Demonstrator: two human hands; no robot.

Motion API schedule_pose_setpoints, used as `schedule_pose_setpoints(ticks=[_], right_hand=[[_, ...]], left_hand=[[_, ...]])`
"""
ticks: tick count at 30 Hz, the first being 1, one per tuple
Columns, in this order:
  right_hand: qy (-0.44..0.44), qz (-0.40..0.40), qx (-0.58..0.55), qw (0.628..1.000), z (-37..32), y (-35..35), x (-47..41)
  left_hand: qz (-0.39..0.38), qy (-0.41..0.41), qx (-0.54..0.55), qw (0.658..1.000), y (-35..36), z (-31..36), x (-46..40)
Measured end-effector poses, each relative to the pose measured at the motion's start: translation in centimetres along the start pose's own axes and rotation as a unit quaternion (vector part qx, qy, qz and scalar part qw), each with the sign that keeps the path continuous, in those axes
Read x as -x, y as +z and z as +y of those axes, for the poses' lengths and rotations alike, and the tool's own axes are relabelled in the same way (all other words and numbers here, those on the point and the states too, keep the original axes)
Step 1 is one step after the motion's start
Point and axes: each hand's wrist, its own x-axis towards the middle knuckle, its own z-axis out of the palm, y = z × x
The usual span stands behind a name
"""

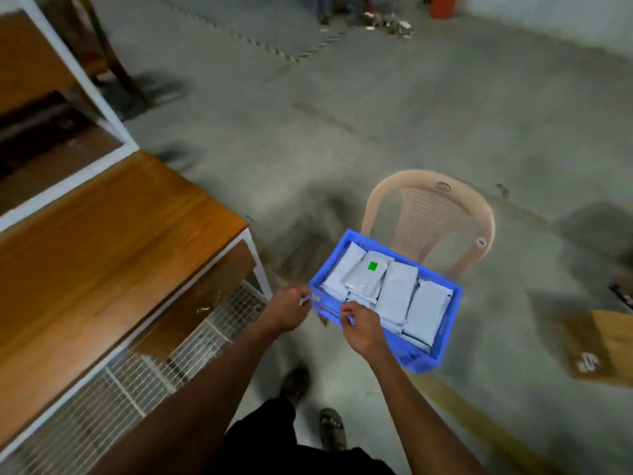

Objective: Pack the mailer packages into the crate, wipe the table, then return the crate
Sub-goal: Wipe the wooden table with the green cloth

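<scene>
Grey concrete floor point(376, 114) spreads beyond both hands. Left hand point(286, 308) and right hand point(363, 329) each grip the near rim of the blue crate point(445, 341), already full of mailer packages point(394, 296), with the bare counter point(102, 241) off to their left. Packing looks done; returning the crate remains.

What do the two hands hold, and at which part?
Both the left hand and the right hand grip the blue crate at its near rim.
</scene>
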Motion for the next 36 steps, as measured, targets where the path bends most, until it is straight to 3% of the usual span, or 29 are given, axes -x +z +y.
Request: schedule_pose_setpoints(ticks=[8, 14, 19, 25, 29, 36], right_hand=[[-0.125, -0.15, 0.062, 0.979, -6.0, 5.0, 3.6], [-0.24, -0.326, 0.121, 0.906, -12.3, 13.6, 11.1], [-0.331, -0.407, 0.161, 0.836, -16.8, 21.2, 19.4], [-0.394, -0.474, 0.238, 0.751, -20.1, 30.7, 30.7], [-0.426, -0.53, 0.288, 0.674, -21.7, 36.4, 38.7], [-0.464, -0.587, 0.293, 0.595, -27.1, 44.9, 50.3]], left_hand=[[0.062, -0.149, 0.032, 0.986, 1.5, -4.5, 13.9], [0.17, -0.283, 0.1, 0.939, 2.6, -11.4, 27.6], [0.277, -0.402, 0.186, 0.853, 6.1, -16.2, 40.1], [0.328, -0.507, 0.289, 0.743, 12.3, -20.8, 54.7], [0.362, -0.552, 0.327, 0.676, 15.1, -24.2, 63.3], [0.45, -0.598, 0.375, 0.546, 16.0, -28.1, 75.4]])
